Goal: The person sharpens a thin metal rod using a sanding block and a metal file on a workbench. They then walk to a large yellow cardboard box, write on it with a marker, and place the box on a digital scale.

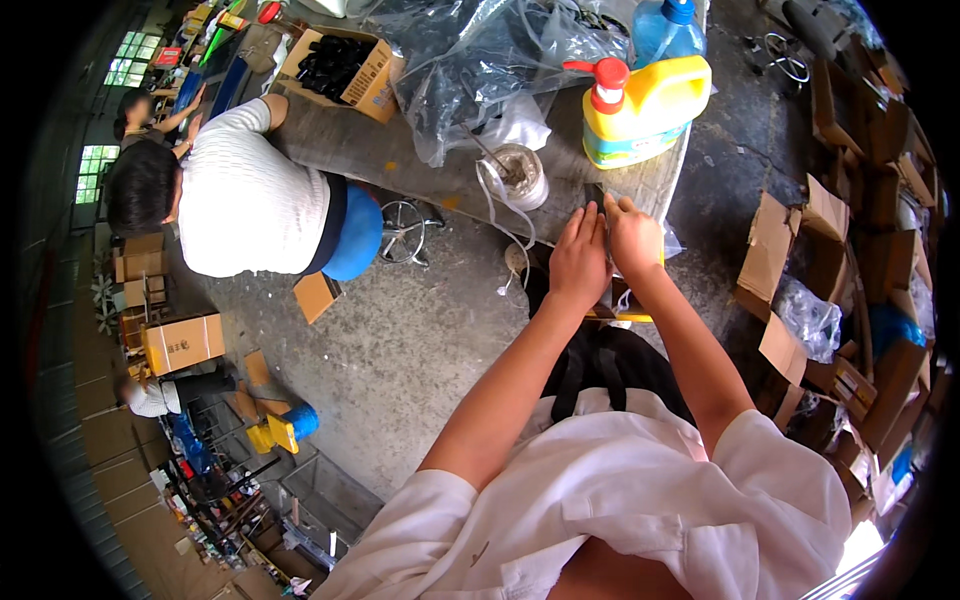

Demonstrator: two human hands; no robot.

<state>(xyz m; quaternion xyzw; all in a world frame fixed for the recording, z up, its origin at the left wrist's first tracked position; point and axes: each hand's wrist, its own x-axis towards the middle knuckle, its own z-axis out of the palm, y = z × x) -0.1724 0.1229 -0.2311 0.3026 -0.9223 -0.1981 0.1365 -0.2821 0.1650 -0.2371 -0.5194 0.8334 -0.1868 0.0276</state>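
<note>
My left hand (582,258) lies at the table's near edge, fingers stretched out and held side by side. Close against it on the right, my right hand (635,238) is closed, its thumb toward the left fingertips; what it grips is hidden. A small dark flat piece (594,192) shows just past the fingertips, its kind unclear. To the left of the hands stands a whitish tub (523,180) with a stick in it, and a white cord (508,205) loops over its side. Beyond the hands is a yellow jug (640,112) with a red pump top.
Behind the jug stands a blue bottle (668,35). Clear plastic sheeting (450,75) covers much of the table (350,160). An open carton (372,88) holds black parts. A person (255,195) sits on a blue stool (355,235) at left. Cardboard boxes (765,250) crowd the right.
</note>
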